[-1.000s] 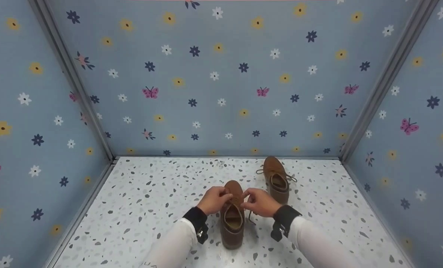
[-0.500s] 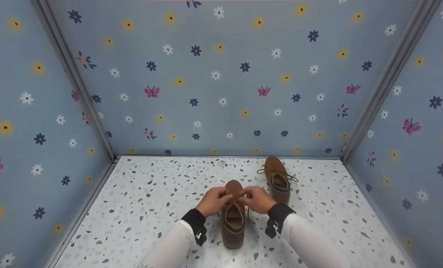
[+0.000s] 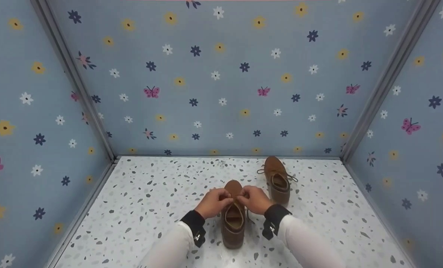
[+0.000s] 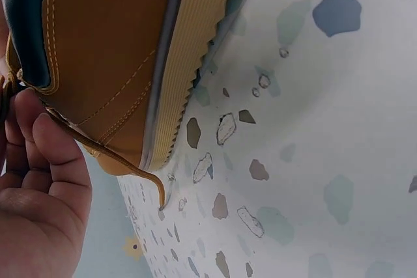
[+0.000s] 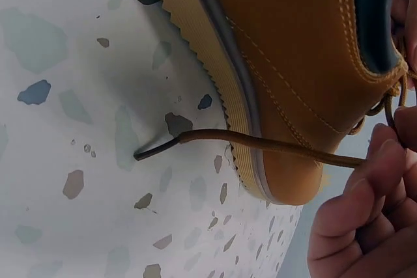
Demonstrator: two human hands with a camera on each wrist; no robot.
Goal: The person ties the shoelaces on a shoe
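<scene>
A brown lace-up ankle shoe (image 3: 233, 240) stands on the floor with its toe pointing away from me. At its lacing, my left hand (image 3: 214, 203) pinches a shoelace (image 4: 124, 159), whose free end hangs past the sole in the left wrist view. Opposite it, my right hand (image 3: 255, 200) pinches the other part of the lace (image 5: 260, 141); its dark tip hangs over the floor in the right wrist view. The fingers of both hands are close together above the tongue. The fingertips and the knot area are partly hidden.
A matching brown shoe (image 3: 274, 163) stands farther back on the right, its lace tied in a bow. Speckled white floor (image 3: 161, 186) lies beneath, enclosed by blue flowered panels (image 3: 221, 74) at the back and both sides.
My right hand has moved left and inward toward my left hand, bringing the fingers of both closer over the lacing. The left hand has barely shifted; both shoes stay in place.
</scene>
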